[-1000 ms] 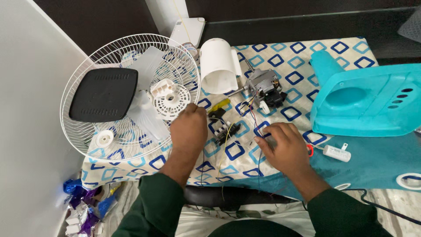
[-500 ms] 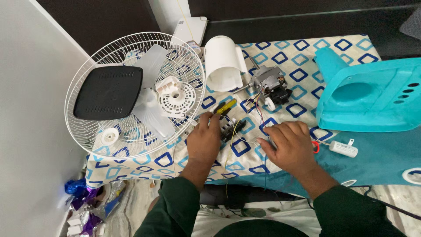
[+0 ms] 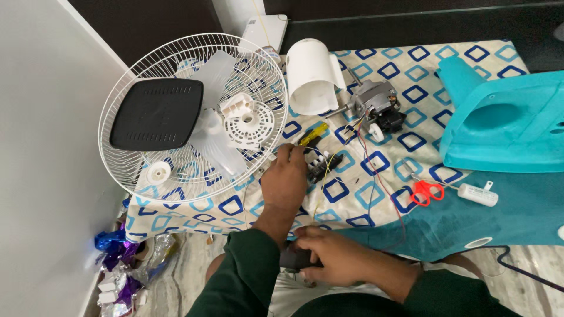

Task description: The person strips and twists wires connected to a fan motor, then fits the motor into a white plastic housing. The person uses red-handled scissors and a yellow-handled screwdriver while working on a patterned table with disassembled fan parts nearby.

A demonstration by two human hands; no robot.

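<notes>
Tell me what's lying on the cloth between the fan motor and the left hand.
In the head view, a yellow-handled screwdriver and loose coloured wires lie between the fan motor and the left hand, on the patterned cloth.

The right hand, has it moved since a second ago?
Yes. The right hand has pulled back off the patterned cloth toward the person's lap, where it now grips a dark object.

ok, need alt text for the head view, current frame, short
Seen from above, a person's left hand rests on a small black switch block with coloured wires on a blue-and-white patterned cloth, while the right hand grips a dark object near the lap. Around them lie a white fan guard, a fan motor, a white cylinder and a teal fan housing.
</notes>
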